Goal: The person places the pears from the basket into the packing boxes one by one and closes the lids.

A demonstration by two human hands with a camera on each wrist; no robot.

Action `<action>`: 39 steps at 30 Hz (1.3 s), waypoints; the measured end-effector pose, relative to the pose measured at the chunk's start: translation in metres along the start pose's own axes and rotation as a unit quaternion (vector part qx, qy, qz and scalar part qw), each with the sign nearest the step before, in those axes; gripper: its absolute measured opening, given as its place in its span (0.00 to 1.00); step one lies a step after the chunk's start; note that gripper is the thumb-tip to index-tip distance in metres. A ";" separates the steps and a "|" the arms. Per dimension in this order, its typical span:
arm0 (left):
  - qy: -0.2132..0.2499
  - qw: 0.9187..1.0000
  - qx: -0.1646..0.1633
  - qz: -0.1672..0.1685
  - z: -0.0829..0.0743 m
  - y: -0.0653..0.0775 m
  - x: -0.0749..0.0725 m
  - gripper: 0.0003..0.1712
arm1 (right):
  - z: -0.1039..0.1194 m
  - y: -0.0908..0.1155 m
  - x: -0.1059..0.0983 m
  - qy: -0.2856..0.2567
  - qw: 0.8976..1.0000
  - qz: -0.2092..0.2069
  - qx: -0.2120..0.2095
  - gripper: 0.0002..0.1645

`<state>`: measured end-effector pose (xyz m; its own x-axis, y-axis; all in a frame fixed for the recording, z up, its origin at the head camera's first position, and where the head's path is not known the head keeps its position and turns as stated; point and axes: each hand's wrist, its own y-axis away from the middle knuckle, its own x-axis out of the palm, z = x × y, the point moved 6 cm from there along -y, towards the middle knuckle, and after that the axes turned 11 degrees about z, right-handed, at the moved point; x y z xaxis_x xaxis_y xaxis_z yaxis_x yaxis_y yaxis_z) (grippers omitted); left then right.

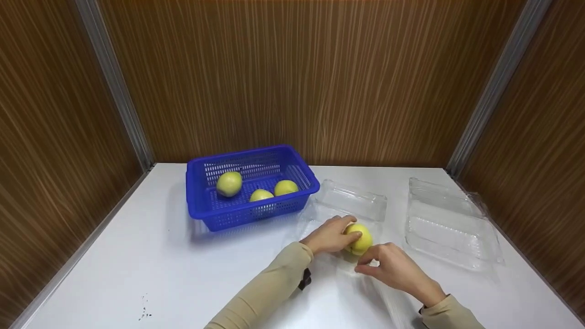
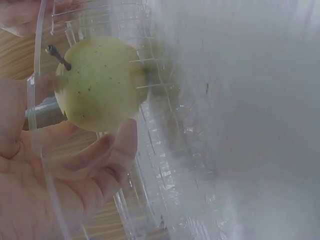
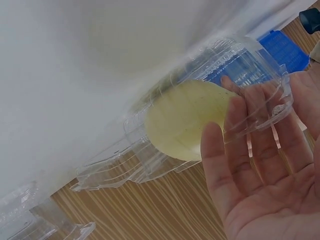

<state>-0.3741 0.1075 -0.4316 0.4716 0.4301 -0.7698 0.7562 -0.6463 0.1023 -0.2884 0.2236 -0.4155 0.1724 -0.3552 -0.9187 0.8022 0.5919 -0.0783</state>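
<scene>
My left hand [image 1: 331, 235] holds a yellow-green pear [image 1: 358, 239], its thumb over the near side. In the left wrist view, the pear's dark stem [image 2: 59, 57] shows and fingers [image 2: 112, 155] curl beside it. The pear is in a clear plastic clamshell container [image 1: 349, 201], seen through its wall in the right wrist view. My right hand [image 1: 397, 269] is just in front of the pear, thumb and index finger together at the container's near rim [image 3: 286, 92]. Its other fingers [image 3: 212, 150] are fairly straight behind the clear plastic.
A blue plastic basket [image 1: 256, 214] stands at the back left with several pears inside, among them a pear [image 1: 229, 183] at its left. Another open clear container [image 1: 450, 228] lies at the right. Wood-patterned panels [image 1: 297, 82] enclose the white table [image 1: 205, 274] at the back and sides.
</scene>
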 end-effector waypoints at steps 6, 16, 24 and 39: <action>0.006 1.000 -0.012 0.003 0.002 0.001 0.000 0.31 | -0.001 0.000 0.000 0.008 1.000 -0.008 -0.006 0.02; 0.011 1.000 0.000 -0.009 0.002 0.010 -0.024 0.30 | -0.002 0.000 0.000 0.011 1.000 -0.006 -0.001 0.02; 0.023 0.995 0.023 -0.098 0.010 0.026 -0.073 0.23 | -0.002 0.001 0.000 0.003 1.000 -0.007 0.010 0.03; -0.042 0.958 -0.110 -0.263 0.080 0.054 -0.152 0.15 | -0.001 0.000 0.000 0.013 1.000 -0.015 0.018 0.03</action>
<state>-0.4413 -0.0436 -0.3597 -0.0311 0.6015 -0.7983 0.9606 -0.2028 -0.1902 -0.2887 0.2242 -0.4157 0.1335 -0.3542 -0.9256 0.8265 0.5552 -0.0932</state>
